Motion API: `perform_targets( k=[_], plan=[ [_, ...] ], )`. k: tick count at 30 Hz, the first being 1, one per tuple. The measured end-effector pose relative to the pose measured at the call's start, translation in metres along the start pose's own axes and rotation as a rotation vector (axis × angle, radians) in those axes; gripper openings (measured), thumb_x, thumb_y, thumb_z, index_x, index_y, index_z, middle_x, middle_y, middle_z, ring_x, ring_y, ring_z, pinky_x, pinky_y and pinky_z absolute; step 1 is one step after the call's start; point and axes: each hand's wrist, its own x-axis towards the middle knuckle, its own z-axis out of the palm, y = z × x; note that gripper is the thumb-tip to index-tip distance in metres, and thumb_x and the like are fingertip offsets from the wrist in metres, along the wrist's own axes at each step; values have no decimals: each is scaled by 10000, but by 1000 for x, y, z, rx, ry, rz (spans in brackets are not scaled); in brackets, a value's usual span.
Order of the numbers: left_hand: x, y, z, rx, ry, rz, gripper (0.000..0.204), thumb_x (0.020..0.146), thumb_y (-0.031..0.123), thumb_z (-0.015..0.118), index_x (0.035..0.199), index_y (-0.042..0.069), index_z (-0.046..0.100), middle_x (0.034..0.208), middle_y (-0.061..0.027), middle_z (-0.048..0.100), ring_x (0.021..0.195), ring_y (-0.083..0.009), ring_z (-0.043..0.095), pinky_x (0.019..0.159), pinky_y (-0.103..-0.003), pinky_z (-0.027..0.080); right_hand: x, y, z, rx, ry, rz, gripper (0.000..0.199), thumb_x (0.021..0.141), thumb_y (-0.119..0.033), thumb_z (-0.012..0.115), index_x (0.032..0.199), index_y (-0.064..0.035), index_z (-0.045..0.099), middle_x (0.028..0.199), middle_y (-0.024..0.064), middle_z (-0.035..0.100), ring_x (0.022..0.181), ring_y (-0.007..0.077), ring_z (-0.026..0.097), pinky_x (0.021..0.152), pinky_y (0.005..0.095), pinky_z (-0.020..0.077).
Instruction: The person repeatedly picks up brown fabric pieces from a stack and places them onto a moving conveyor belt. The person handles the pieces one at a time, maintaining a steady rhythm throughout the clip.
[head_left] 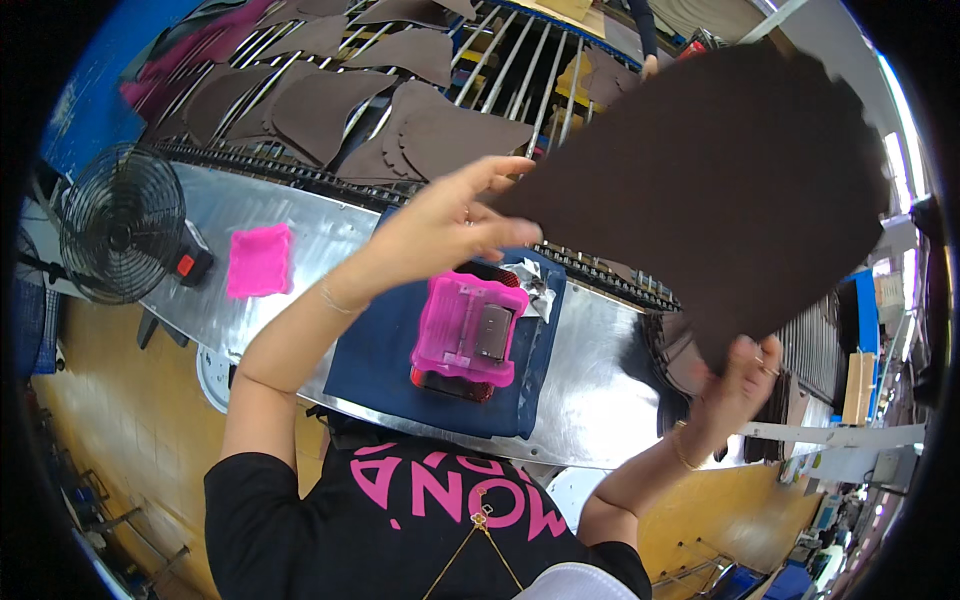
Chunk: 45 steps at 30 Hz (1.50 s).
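A large dark brown sheet-material panel [690, 180] is held up on the right, tilted and covering much of the view there. My left hand [455, 225] grips its narrow left corner between the thumb and fingers. Lower down, my right hand [742, 385] pinches the bottom corner, thumb uppermost. Below my left hand, a pink plastic tray [465, 330] with a small dark grey block [494, 331] in it rests over a dark red object on a navy cloth [375, 350]. Crumpled silver foil [535, 288] lies beside the tray.
Brown panels [330, 105] lie across a rack of metal rods [520, 60] beyond the metal table [600, 385]. A black fan [122, 225] and a pink dish [259, 261] stand at left. More panels [675, 355] hang on the right. Another person's arm [645, 35] shows at the far side.
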Motion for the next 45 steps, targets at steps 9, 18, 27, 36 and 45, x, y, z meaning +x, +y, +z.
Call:
perform_targets(
  k=[9,18,27,36,45],
  plan=[
    [-106,57,-103,359,448,90,225,894,179,612,1020,-7,625,668,-39,617,564,-82,601,474,-184,449,-65,56,104,-70,-677,-35,226,739,-19,742,939,14,642,854,119,697,757,155,653,697,245,483],
    [-126,38,-89,482,408,-148,143,844,140,658,861,-2,644,664,-12,595,569,-52,576,505,-178,413,-65,69,72,-618,-726,-551,106,746,-16,695,849,-38,696,779,91,671,783,268,628,726,362,471],
    [-63,-12,-23,849,-32,264,100,705,108,717,764,40,674,719,-65,540,694,-234,525,595,-348,414,-74,104,-46,-652,-652,-199,167,757,-29,727,909,-27,657,988,109,586,755,216,551,689,300,451],
    [-6,-22,69,714,-313,531,37,715,104,691,701,76,671,805,-69,454,816,-250,466,713,-371,403,-33,25,-170,-762,-736,132,288,775,-86,724,1007,26,597,855,83,657,691,183,585,654,279,453],
    [64,16,18,679,290,663,354,797,287,695,1115,152,619,996,-67,481,914,-213,489,799,-316,419,43,57,-76,-70,-165,296,140,883,-99,624,926,-57,498,791,57,618,491,83,554,391,205,457]
  ],
)
